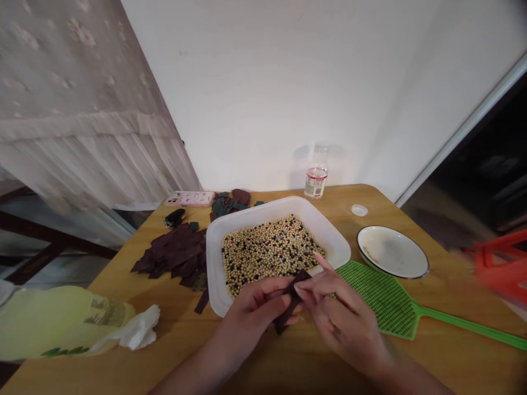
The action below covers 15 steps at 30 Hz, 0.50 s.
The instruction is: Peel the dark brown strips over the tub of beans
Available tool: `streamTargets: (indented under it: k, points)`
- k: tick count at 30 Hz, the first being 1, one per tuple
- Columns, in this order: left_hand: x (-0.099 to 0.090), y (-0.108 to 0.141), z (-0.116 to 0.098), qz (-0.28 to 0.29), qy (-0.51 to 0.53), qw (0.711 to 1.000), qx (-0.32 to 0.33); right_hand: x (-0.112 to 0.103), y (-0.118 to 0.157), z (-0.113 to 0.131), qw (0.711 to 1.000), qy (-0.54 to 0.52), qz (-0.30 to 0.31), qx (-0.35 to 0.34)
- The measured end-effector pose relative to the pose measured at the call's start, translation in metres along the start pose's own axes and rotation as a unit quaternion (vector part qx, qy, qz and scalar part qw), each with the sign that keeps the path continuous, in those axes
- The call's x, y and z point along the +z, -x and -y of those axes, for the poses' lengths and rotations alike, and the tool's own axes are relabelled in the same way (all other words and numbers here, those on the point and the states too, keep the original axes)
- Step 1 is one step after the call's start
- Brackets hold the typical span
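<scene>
My left hand (pixel 260 305) and my right hand (pixel 343 314) meet at the near edge of a white plastic tub. Between them is a dark brown flat strip (pixel 293 299), pinched by the fingers of both hands and slanting up to the right. Behind the hands, the tub (pixel 215 249) holds many small beige and black bead-like balls (pixel 267 247). A pile of similar dark brown pieces (pixel 177 249) lies left of the tub. Greenish scraps (pixel 226 205) sit behind it. The right fingertips cover part of the strip.
A green fly swatter (pixel 379 299) lies right of the tub, with a white dish (pixel 395 252) beyond it. At the back stand a clear bottle (pixel 316 181) and a white cap (pixel 359 210). A phone (pixel 189 198) and a yellowish bag (pixel 61 321) are on the left.
</scene>
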<state>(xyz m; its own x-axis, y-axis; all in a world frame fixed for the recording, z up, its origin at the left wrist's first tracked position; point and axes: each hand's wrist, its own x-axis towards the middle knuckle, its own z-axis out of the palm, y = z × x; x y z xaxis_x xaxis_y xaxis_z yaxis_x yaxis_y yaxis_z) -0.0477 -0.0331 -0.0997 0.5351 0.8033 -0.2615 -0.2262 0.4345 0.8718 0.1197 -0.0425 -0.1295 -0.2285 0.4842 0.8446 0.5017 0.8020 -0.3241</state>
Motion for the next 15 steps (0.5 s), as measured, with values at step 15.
streamTargets:
  k: [15]
  points:
    - [-0.002,-0.0008,0.0016,-0.004,-0.009,1.0,-0.004,0.0007,0.0014,-0.0001,1.0,-0.009,-0.001,0.01]
